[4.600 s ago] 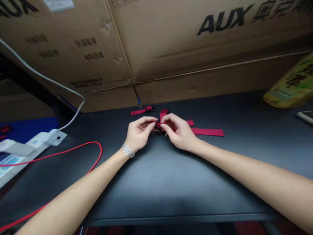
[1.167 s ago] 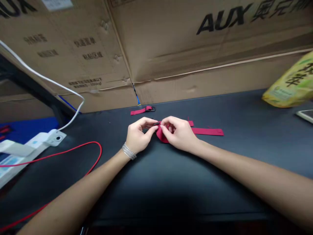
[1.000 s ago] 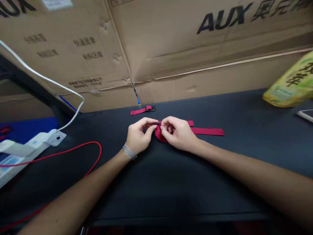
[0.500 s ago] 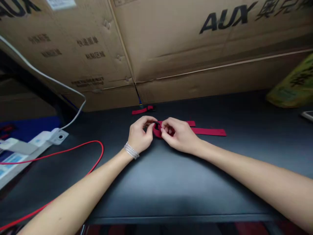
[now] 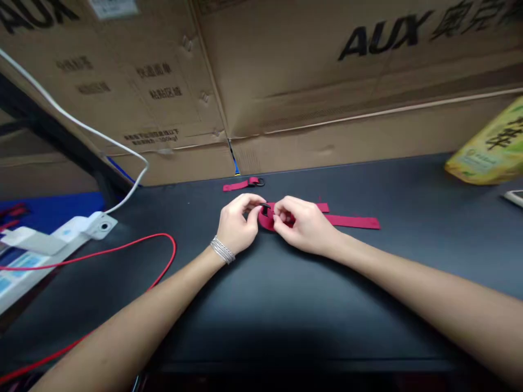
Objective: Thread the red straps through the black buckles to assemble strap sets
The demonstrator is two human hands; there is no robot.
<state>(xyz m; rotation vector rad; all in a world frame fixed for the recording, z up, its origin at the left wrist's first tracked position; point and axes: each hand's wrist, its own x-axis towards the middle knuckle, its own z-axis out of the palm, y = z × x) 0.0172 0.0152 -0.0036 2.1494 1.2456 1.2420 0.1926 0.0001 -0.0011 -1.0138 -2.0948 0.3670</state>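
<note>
My left hand (image 5: 240, 222), with a silver bracelet at the wrist, pinches a black ring or buckle (image 5: 265, 207) between thumb and forefinger. A red webbing strap (image 5: 266, 220) curves in a loop by this black piece. My right hand (image 5: 301, 223) closes its fingertips on the strap just right of the loop, covering part of it. To the right of that hand lie two flat red strap lengths, a longer one (image 5: 355, 221) and a shorter one (image 5: 322, 207). Behind my hands lies a separate short red strap (image 5: 239, 185) with a black ring at its end.
Large cardboard boxes (image 5: 327, 120) stand along the back of the dark table (image 5: 261, 305). At left are a white power strip (image 5: 73, 231), a white cable (image 5: 98, 135) and a red cable (image 5: 167, 245). A yellow bottle or pack (image 5: 488, 147) stands at right, near a phone-like object (image 5: 514, 197).
The view has shifted slightly, and everything sits a little further right. Both hands keep their hold on the strap and black piece with hardly any change in the fingers.
</note>
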